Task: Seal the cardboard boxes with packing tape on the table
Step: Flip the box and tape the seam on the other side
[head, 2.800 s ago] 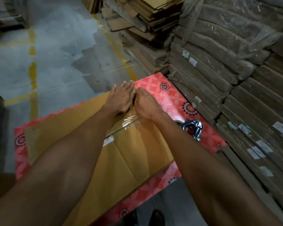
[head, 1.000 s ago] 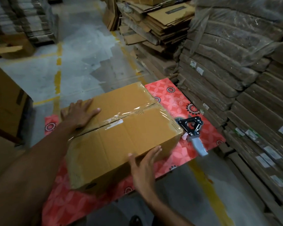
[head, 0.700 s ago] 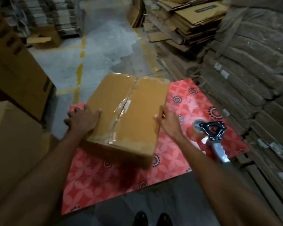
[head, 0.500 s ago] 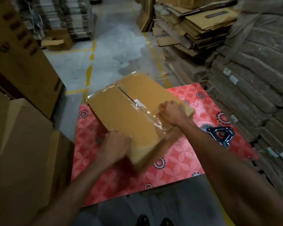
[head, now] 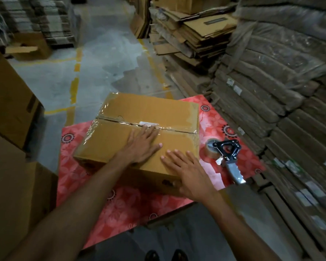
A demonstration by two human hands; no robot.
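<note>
Right hand (head: 188, 172) and left hand (head: 141, 146) both flat on the cardboard box (head: 149, 108); I see nothing gripped.
Nearest: table (head: 120, 204) under a glossy red floral cover. Right palm spreads over the box's near right corner, fingers straight. Left palm lies on the matte brown top, fingertips at the centre seam. Clear, crinkled packing tape (head: 169, 128) runs along that seam and wraps the corners. Box sits mid-table. Tape dispenser (head: 227, 153), black frame and grey handle, lies just right of it. Flattened corrugated stacks (head: 196, 34) beyond.

One taped brown cardboard box (head: 139, 110). One black-framed grey-handled tape dispenser (head: 226, 150). One red floral table (head: 120, 208). Two bare hands: left hand (head: 141, 146), right hand (head: 188, 172).
</note>
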